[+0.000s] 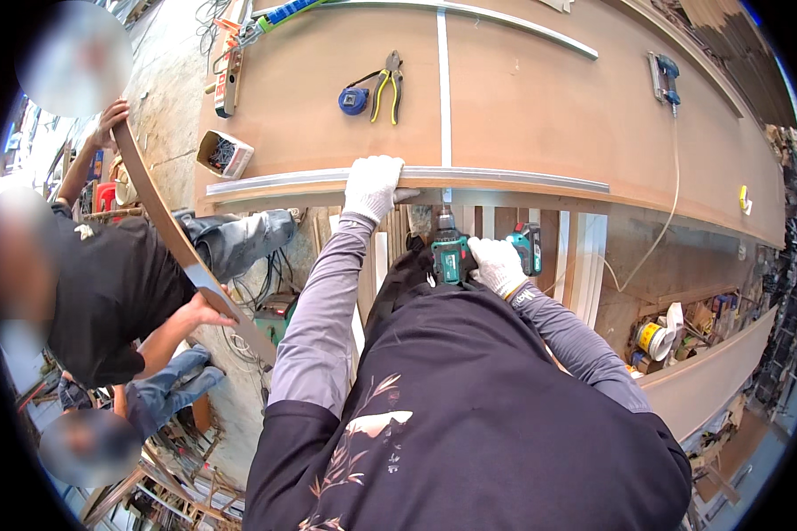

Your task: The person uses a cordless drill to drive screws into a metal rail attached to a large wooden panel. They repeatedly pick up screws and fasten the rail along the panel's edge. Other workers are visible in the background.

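Gloves, white, are covering both of the person's hands. Left hand (373,186) is reaching fwd and pressing down on the near edge of a big brown curved panel (522,97), fingers spread and draped over a pale metal strip (407,177) that's running along that edge; thumb is sticking out to the right under the rim, so it's gripping strip & edge together. Right hand (496,264) is clenching round the handle of a teal/black cordless drill (452,252), which is sitting just below the panel edge w/ its nose pointing up at the underside of the rim, near the left hand's thumb; bit tip is too small to make out. Drill's battery end is poking out to the right of the glove. On top of the panel, well apart from the hands: yellow-handled pliers (388,84) lying just beside a blue tape measure (353,100), a 2nd thin pale strip (444,84) running away from the person, and a blue tool w/ a cord (665,78) at far right. Small cardboard box of screws (223,154) is sitting at the panel's left corner. At left, another person (106,292) in a black shirt is holding a long bent brown strip (181,243) w/ both hands.
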Tool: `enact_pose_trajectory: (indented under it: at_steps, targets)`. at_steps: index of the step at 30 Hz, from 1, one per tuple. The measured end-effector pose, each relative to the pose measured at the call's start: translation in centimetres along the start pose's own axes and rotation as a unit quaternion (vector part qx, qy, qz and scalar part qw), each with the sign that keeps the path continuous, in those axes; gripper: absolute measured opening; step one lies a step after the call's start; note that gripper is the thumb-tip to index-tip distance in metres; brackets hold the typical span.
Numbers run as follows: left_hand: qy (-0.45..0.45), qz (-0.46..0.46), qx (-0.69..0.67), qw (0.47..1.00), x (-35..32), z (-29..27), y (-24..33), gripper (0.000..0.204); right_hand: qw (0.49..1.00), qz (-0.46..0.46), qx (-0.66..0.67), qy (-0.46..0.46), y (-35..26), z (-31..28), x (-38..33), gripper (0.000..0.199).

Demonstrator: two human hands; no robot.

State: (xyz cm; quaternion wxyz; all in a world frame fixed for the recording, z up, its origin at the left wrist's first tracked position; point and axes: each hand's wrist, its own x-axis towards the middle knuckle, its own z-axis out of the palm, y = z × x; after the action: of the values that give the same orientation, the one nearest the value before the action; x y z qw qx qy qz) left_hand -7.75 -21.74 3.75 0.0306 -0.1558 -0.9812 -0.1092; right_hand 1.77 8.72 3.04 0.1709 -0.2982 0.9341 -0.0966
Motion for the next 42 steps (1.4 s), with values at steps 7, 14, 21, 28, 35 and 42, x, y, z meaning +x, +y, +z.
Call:
enact_pose_trajectory:
  at_steps: [7,14,21,28,35,42]
  targets:
    - [-0.002,-0.027,-0.029,0.999,-0.3,-0.3,-0.2,0.057,0.996,-0.034,0.057,-0.055,1.2,1.0,-3.0,0.074]
    - [0.078,-0.017,-0.083,0.993,-1.5,2.3,-2.0,0.03,0.989,-0.033,0.075,-0.125,2.5,1.5,-5.6,0.077]
    - [0.291,-0.355,-0.455,0.763,-6.7,-2.2,0.2,0.031,0.985,-0.044,0.089,-0.14,1.7,2.9,-7.9,0.076]
    - [0.019,-0.414,-0.501,0.76,-15.1,2.7,6.9,0.039,0.99,-0.032,0.076,-0.112,-2.2,1.7,-4.9,0.08]
    - [-0.152,-0.294,-0.6,0.729,-13.5,0.2,5.1,0.062,0.999,-0.032,0.033,0.019,-8.0,3.9,0.5,0.08]
    - [-0.069,-0.365,-0.662,0.651,-14.7,2.2,-0.1,0.056,0.996,0.022,0.09,-0.017,-14.0,3.1,4.6,0.076]
